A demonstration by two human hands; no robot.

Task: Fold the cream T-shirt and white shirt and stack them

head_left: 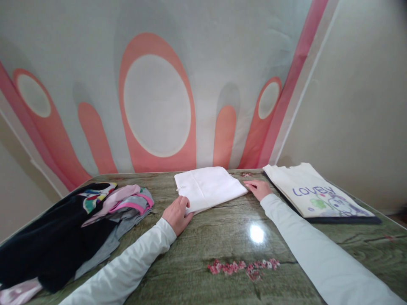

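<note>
A folded white garment [211, 188] lies near the table's far edge, with a small shiny detail on its left side. My left hand [177, 214] is at its near left corner, fingers curled over the cloth and thumb below, closed on it. At the right corner, my right hand [259, 190] has its fingers stretched out and touching or very close to the cloth's edge. Whether any fabric is under those fingertips cannot be made out.
To the left is a loose heap of black, pink and grey clothes [92, 228]. On the right lies a folded cream garment [321, 192] with "LOVELY" lettering, on top of a dark cloth [346, 220]. The wood-patterned table [197, 254] meets a printed backdrop [210, 63].
</note>
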